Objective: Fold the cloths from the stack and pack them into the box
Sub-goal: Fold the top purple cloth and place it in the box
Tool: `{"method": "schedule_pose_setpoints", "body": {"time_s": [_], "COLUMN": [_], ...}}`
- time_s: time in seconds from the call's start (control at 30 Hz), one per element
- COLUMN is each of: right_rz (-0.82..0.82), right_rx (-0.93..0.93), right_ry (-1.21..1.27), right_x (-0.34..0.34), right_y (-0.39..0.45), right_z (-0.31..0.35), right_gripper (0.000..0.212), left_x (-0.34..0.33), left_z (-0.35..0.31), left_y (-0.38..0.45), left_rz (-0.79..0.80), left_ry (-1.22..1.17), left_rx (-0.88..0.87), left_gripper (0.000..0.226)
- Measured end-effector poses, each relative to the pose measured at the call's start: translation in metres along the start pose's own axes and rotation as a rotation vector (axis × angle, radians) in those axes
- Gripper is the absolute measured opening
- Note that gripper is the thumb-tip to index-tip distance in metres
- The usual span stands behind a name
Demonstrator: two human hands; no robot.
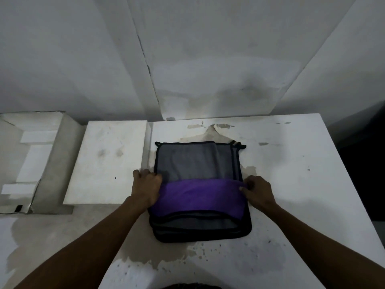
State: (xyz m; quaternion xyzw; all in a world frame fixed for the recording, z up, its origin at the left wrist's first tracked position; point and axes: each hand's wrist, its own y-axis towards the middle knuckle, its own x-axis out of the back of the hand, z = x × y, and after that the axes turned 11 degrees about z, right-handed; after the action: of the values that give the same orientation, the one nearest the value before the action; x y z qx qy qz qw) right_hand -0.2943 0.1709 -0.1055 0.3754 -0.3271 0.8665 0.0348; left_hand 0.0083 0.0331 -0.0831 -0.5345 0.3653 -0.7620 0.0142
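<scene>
Top cloth [198,197] half folded on the stack [200,226], purple side up over grey (black-edged), mid worktop [291,174]. Left hand [146,184] pinching the fold's edge at 9 o'clock, grip curled on cloth; right hand [257,189] pinching it at 3 o'clock. Box [31,159] open, far off at 9 o'clock, beyond a white slab [108,161].
</scene>
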Motion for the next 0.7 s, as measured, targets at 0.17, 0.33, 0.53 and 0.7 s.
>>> {"method": "schedule_pose_setpoints", "body": {"time_s": [0.17, 0.33, 0.53, 0.7], "right_rz": [-0.032, -0.047, -0.039, -0.041], "right_rx": [-0.011, -0.086, -0.127, -0.204], "right_ry": [0.104, 0.231, 0.411, 0.446], "right_x": [0.010, 0.018, 0.021, 0.012], "right_y": [0.000, 0.003, 0.005, 0.003], "right_z": [-0.003, -0.017, -0.018, -0.008], "right_gripper": [0.010, 0.014, 0.008, 0.031], "left_x": [0.000, 0.002, 0.003, 0.000], "left_z": [0.008, 0.006, 0.003, -0.001], "left_y": [0.003, 0.002, 0.001, 0.004], "left_rz": [0.000, 0.034, -0.084, -0.208], "left_ry": [0.021, 0.060, -0.059, -0.099], "left_rx": [0.043, 0.046, 0.077, -0.034], "left_gripper": [0.023, 0.022, 0.021, 0.032]}}
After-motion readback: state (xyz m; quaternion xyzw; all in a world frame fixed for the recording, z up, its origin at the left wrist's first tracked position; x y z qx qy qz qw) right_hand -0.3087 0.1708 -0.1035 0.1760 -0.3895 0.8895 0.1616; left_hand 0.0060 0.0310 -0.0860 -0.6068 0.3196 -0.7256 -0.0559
